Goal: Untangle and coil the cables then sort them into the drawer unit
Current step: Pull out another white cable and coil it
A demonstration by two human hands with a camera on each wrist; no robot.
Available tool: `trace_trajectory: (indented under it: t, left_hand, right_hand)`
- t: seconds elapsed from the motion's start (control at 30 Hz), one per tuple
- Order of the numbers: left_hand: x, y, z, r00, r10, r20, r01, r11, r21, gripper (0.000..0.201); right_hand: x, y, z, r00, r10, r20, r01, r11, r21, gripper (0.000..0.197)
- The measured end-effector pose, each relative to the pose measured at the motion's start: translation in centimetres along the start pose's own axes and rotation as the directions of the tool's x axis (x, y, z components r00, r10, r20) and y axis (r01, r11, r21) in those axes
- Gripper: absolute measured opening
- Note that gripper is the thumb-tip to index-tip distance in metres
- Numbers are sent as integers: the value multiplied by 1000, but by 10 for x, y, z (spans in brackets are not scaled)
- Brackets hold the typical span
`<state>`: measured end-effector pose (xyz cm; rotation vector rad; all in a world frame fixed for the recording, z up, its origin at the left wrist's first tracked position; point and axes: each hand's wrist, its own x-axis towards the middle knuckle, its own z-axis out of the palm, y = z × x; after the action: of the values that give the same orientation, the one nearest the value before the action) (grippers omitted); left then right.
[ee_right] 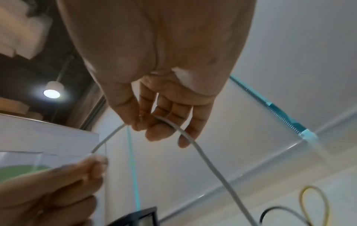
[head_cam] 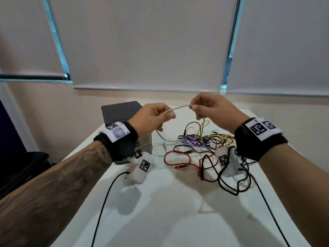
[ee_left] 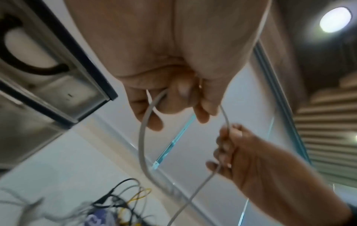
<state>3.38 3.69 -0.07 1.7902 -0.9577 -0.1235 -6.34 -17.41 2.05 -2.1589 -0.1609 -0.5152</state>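
A thin white cable (head_cam: 179, 107) stretches between both raised hands above the table. My left hand (head_cam: 156, 116) pinches one part of it, and a loop hangs down from that hand (ee_left: 142, 137). My right hand (head_cam: 201, 106) pinches the cable a little to the right (ee_right: 173, 126); from there it drops into the tangle. The tangle (head_cam: 204, 148) of black, red, yellow, purple and white cables lies on the white table (head_cam: 169, 211) under the right hand. The dark drawer unit (head_cam: 122, 111) stands at the table's far left, behind the left hand, with a clear drawer front (ee_left: 58, 85) seen close.
A red cable (head_cam: 178, 157) loops at the tangle's near left. Black leads (head_cam: 105, 198) run from both wrist cameras toward me across the table. White roller blinds (head_cam: 151, 41) hang behind the table. A dark chair (head_cam: 26, 163) sits left of the table.
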Motion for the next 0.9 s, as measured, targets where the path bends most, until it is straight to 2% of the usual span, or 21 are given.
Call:
trace_trajectory:
  t: [0.07, 0.17, 0.27, 0.33, 0.4, 0.47, 0.53, 0.6, 0.67, 0.73, 0.8, 0.9]
  left_hand:
    - [6, 11, -1, 1000, -15, 28, 20, 987, -162, 16]
    - [16, 31, 1, 998, 57, 13, -51, 957, -285, 20]
    - [31, 52, -3, 985, 88, -145, -140, 904, -404, 21]
    - [39, 63, -11, 964, 69, -258, -178, 887, -426, 20]
    - [45, 64, -13, 949, 72, -308, -190, 909, -371, 20]
    - [46, 57, -6, 958, 79, -276, -145, 963, -228, 23]
    - [46, 47, 12, 986, 32, -164, -36, 999, -22, 25]
    - [46, 35, 32, 998, -53, -39, 58, 984, 166, 26]
    - [46, 25, 54, 991, -126, 51, 110, 962, 249, 23]
    - [47, 19, 76, 976, -173, 134, 145, 970, 195, 30]
    - [51, 15, 92, 971, -161, 176, 155, 987, 50, 34]
    - [56, 16, 104, 990, -89, 110, 100, 990, -98, 11]
  right_hand:
    - [-1, 3, -14, 1000, 7, -11, -8, 999, -53, 4]
    - [-2, 23, -14, 996, 74, 58, -54, 954, -295, 7]
    - [-7, 56, -4, 955, 246, 165, -93, 780, -619, 7]
    - [-13, 80, -5, 933, 331, 139, -159, 728, -667, 9]
    - [-17, 93, -13, 938, 346, 24, -270, 773, -575, 17]
    - [-17, 91, -20, 946, 306, -103, -318, 833, -452, 30]
    - [-14, 76, -26, 956, 240, -170, -290, 861, -418, 36]
    - [-10, 57, -31, 966, 170, -195, -236, 888, -394, 34]
    - [-3, 39, -34, 967, 116, -228, -185, 932, -312, 32]
    - [3, 27, -37, 963, 88, -255, -139, 972, -189, 31]
    - [7, 16, -38, 960, 75, -271, -92, 995, -49, 34]
    - [8, 7, -40, 953, 58, -296, -17, 990, 140, 33]
